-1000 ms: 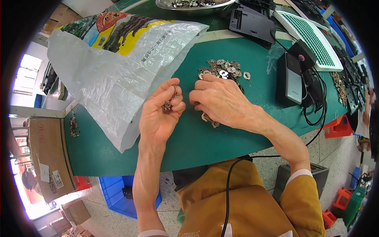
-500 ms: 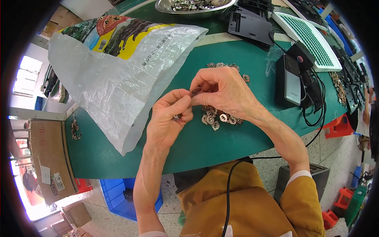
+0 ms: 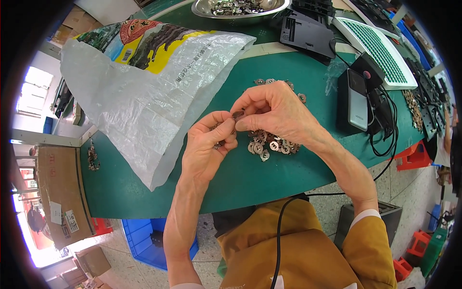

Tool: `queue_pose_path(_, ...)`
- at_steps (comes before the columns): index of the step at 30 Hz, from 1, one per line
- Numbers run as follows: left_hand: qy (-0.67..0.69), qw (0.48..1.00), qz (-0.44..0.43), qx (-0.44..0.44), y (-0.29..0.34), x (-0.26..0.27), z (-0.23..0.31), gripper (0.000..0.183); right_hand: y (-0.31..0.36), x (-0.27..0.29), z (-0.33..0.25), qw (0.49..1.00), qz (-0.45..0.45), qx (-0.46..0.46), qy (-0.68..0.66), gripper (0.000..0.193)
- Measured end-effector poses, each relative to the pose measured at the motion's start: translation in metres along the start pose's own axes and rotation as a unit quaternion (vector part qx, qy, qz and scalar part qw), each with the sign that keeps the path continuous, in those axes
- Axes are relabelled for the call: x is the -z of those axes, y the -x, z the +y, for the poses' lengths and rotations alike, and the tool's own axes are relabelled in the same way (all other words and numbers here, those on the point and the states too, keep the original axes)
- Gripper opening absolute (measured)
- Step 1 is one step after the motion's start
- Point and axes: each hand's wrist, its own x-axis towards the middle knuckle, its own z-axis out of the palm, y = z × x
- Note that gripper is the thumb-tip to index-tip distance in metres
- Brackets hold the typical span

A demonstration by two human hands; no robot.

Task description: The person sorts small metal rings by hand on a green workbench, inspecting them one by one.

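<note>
My left hand (image 3: 208, 142) and my right hand (image 3: 276, 113) meet above the green table (image 3: 236, 180). Between their fingertips is a small round metal piece (image 3: 237, 115), pinched from both sides. More small metal pieces (image 3: 219, 144) show inside the curled fingers of my left hand. Beneath and behind my right hand lies a loose pile of flat, slotted metal discs (image 3: 274, 145), partly hidden by that hand. A few more discs (image 3: 301, 98) lie at the pile's far edge.
A large white plastic sack (image 3: 139, 111) covers the table's left. At the back stands a metal bowl (image 3: 240, 14) of similar pieces. To the right are a black and grey device (image 3: 355, 103) with cables and a white-green tray (image 3: 378, 53). A blue bin (image 3: 139, 243) sits below.
My hands stay together, and the fingertips have shifted slightly, so the round metal piece between them shows more plainly. The whole view has moved a little.
</note>
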Motion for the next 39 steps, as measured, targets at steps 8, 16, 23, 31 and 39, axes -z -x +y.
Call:
queue_pose_path(8,0.008,1.000,0.000,0.004,0.0022,-0.0042,0.0003,0.019,0.0002,-0.0017,-0.0008,0.999,0.014,-0.030,-0.034,0.018)
queue_pose_path(16,0.023,1.000,0.005,0.010,0.0022,-0.0029,-0.0004,0.020,-0.0008,-0.0009,0.0034,0.998,0.023,-0.037,-0.035,0.014)
queue_pose_path(23,0.055,0.998,0.002,0.008,0.0002,-0.0013,0.0019,0.018,0.0011,-0.0004,-0.0010,0.998,0.004,-0.036,-0.057,0.011)
queue_pose_path(31,0.096,0.995,-0.007,0.008,0.0010,-0.0040,0.0040,0.018,0.0006,0.0007,-0.0040,0.997,0.017,-0.070,-0.016,0.015)
queue_pose_path(39,0.034,0.999,0.005,-0.006,0.0024,-0.0018,0.0004,0.014,0.0018,-0.0025,-0.0016,0.997,-0.006,-0.072,-0.003,0.014)
